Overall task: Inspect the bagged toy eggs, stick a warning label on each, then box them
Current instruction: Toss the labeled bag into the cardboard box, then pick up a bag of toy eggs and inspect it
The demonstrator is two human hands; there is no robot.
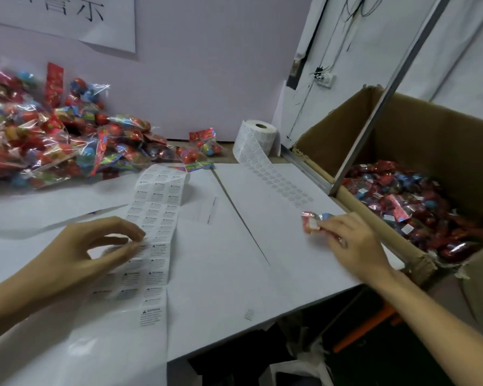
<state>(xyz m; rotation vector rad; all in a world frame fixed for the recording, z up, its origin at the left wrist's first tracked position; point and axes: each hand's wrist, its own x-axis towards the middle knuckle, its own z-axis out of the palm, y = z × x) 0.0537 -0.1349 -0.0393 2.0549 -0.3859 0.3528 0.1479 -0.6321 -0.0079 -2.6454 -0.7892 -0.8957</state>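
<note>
Cellophane-wrapped bagged egg (pixel 314 222), labelled, sat pinched in the right hand (pixel 352 240) near the bench's right edge beside the box (pixel 402 151); boxing seemed next. Left hand (pixel 95 246), fingers loosely curled, touched the label strip (pixel 154 240), likely to peel another.

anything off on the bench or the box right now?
Two things. The cardboard box has a torn, frayed near corner, with ragged board and tape hanging. One bag of eggs lies apart from the main pile, near the label roll. Nothing looks spilled.
</note>
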